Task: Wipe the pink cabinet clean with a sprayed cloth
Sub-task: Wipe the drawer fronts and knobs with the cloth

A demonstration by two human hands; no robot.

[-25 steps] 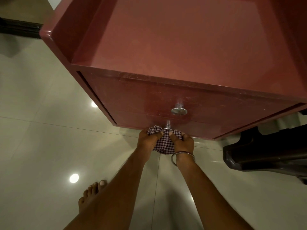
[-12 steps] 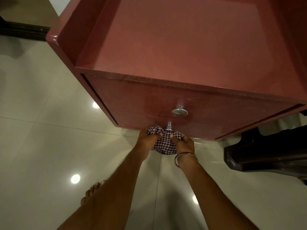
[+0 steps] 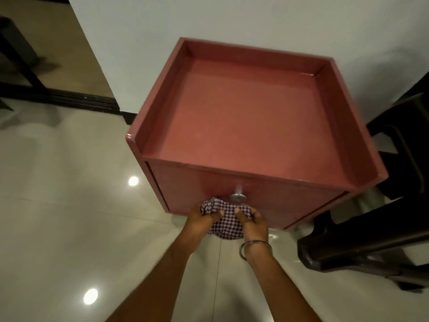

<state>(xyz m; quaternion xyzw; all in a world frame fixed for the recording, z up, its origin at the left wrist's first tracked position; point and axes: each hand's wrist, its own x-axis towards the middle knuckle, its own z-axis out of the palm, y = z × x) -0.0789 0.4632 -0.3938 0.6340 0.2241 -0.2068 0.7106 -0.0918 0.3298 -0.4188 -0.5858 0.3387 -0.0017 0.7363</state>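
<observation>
The pink cabinet point(image 3: 243, 117) stands against a white wall, its raised-rim top bare and glossy. A silver knob point(image 3: 238, 197) sticks out of the upper drawer front. Just below that knob, a checkered purple-and-white cloth point(image 3: 228, 223) is bunched up against the drawer front. My left hand point(image 3: 200, 220) grips the cloth's left side, and my right hand point(image 3: 254, 223), with a metal bangle on the wrist, grips its right side. The lower knob is hidden behind the cloth and hands.
A dark plastic chair point(image 3: 371, 240) stands close on the right of the cabinet. The glossy tiled floor point(image 3: 69, 217) spreads out to the left. A dark sliding-door track point(image 3: 69, 99) runs along the far left.
The view has pulled back and up, so the whole cabinet top and the wall now show. Both hands still hold the cloth at the drawer front, now just under the upper knob.
</observation>
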